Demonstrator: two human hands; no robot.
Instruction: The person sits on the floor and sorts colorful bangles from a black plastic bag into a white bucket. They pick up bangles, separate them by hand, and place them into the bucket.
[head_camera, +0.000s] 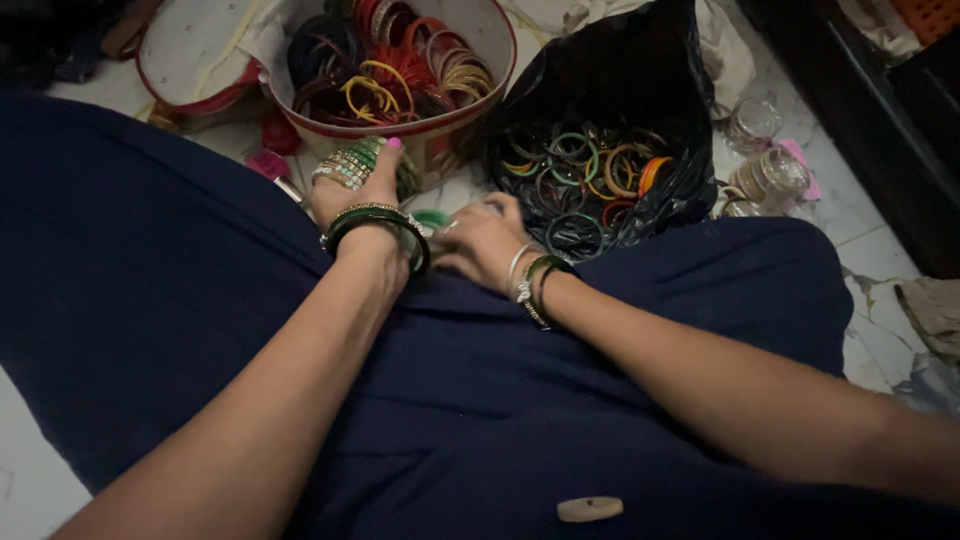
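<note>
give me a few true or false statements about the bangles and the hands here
1. The left hand holds a stack of bangles by the round box. True.
2. The black plastic bag is empty. False: it holds loose bangles in green, orange and dark colours.
3. The right hand rests beside the black plastic bag, above the dark blue cloth. True.
4. Both wrists are bare. False: green bangles sit on the left wrist, and bracelets on the right.
5. The round box holds only green bangles. False: mostly red, yellow and dark ones.
</note>
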